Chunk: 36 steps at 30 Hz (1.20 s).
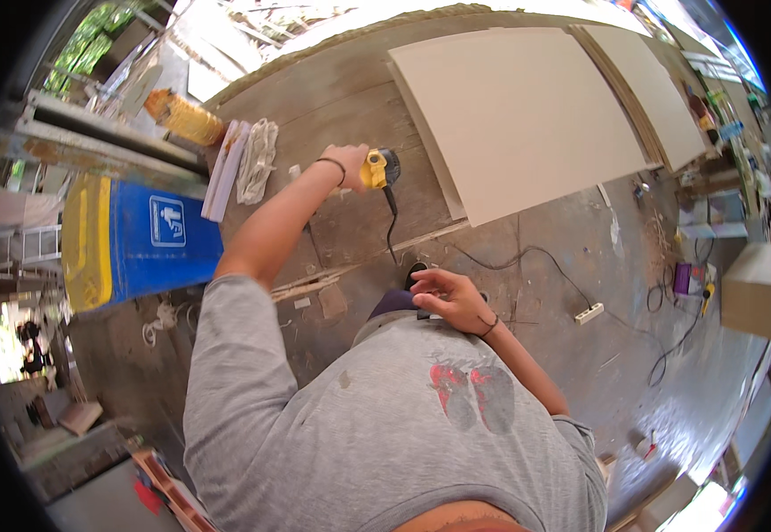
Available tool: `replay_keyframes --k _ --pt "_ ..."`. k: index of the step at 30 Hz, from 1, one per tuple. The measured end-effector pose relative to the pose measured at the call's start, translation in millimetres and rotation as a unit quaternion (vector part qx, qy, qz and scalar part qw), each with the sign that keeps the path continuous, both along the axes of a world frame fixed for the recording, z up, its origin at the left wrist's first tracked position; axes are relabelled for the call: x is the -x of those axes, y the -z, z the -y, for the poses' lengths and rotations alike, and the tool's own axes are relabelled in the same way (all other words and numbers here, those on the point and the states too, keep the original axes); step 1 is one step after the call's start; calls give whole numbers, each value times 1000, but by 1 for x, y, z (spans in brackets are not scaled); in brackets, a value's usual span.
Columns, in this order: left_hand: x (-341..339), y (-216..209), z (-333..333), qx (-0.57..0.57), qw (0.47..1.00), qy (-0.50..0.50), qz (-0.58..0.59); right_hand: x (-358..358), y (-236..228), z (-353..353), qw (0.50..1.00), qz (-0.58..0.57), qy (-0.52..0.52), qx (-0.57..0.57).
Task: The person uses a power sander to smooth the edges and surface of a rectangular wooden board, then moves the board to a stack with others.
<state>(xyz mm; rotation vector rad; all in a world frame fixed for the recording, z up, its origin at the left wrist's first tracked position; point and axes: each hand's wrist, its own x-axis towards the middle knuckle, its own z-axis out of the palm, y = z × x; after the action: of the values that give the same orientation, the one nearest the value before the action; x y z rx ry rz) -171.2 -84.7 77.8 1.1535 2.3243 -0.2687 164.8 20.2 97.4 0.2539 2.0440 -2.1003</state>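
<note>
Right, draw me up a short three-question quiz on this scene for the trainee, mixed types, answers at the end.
1. Multiple choice: what does the left hand hold?
A) A cardboard box
B) A yellow-and-black power tool
C) A roll of tape
2. True or false: the right hand holds nothing.
3. Fill in the blank: the large blue bin at the picture's left has one end coloured ____.

Key:
1. B
2. True; its fingers are loosely curled in front of the waist.
3. Yellow
</note>
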Motion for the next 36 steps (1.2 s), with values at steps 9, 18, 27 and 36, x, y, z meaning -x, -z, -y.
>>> replay_keyframes --k 9,18,27,36 --pt "-128 -128 35 -385 911 50 -138 12 -9 59 985 -154 71 -12" --pt "-300 -122 5 -562 800 208 -10 -77 34 62 892 -232 322 -218" --pt "-412 -119 25 -592 672 360 263 -207 46 111 832 -177 498 -169" --pt "-451 -144 30 -561 578 378 455 -268 45 155 779 -156 584 -167"
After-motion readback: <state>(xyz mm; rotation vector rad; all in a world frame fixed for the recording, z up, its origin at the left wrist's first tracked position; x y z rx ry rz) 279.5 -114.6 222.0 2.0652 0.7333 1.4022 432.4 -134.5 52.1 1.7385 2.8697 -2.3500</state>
